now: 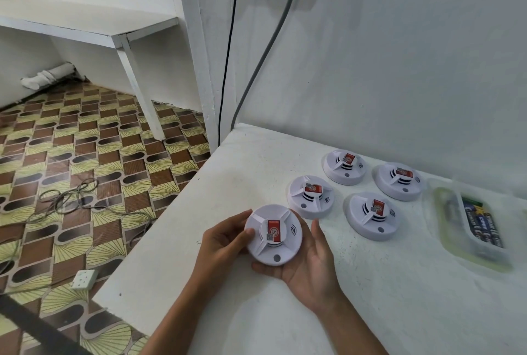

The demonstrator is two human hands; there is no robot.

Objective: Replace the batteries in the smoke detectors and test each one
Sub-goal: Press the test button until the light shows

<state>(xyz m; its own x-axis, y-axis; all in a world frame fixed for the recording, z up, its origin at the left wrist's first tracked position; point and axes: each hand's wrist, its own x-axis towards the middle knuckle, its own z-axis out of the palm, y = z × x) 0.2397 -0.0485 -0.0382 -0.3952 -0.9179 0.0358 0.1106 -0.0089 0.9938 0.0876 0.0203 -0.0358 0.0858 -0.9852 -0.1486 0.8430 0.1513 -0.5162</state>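
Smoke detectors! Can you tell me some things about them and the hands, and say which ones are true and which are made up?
1. Four smoke detectors sit on the white table while a fifth is held. True: the held detector is apart from the four on the table.
2. Only one hand touches the held detector. False: the left hand grips its side and the right hand supports it from below.
3. The batteries lie in a clear container to the right. True.
4. Each detector has a blue label. False: the labels are red.
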